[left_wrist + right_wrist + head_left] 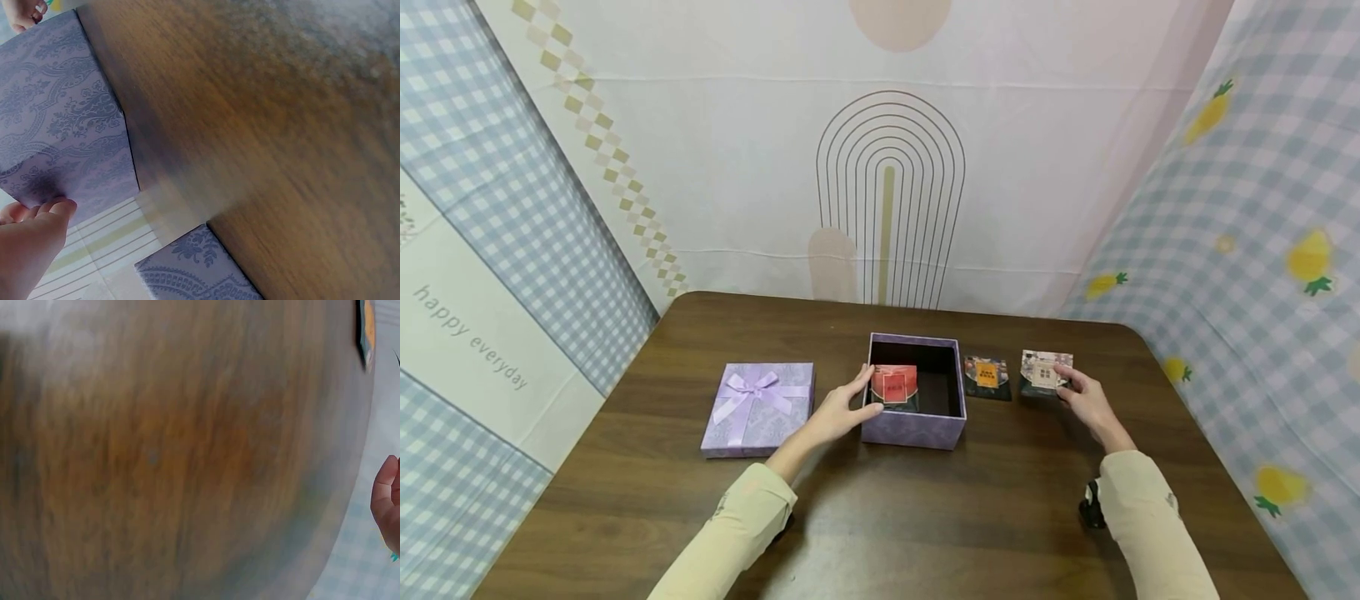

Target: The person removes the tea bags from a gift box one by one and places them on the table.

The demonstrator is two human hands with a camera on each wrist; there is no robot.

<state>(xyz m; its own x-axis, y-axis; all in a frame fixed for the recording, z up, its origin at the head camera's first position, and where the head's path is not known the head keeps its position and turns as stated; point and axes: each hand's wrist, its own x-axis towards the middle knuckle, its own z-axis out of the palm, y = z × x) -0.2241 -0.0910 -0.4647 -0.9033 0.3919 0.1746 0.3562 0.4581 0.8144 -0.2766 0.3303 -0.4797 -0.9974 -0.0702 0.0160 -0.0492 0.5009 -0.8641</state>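
While the left hand (838, 412) steadies the open box (914, 421) with straight fingers, the right hand (1086, 398), pinching the pale packet (1043, 371), should lift it clear of the dark packet (987, 377)

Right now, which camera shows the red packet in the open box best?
The head view: the red packet stands inside the open box, by the left hand. The left wrist view shows only the box's outer wall; the right wrist view shows neither.

A lilac patterned box lid with a satin bow (758, 407) lies near the brown wooden table's (925, 525) left edge; a dark square packet with an orange label (987, 377) sits toward the far edge.
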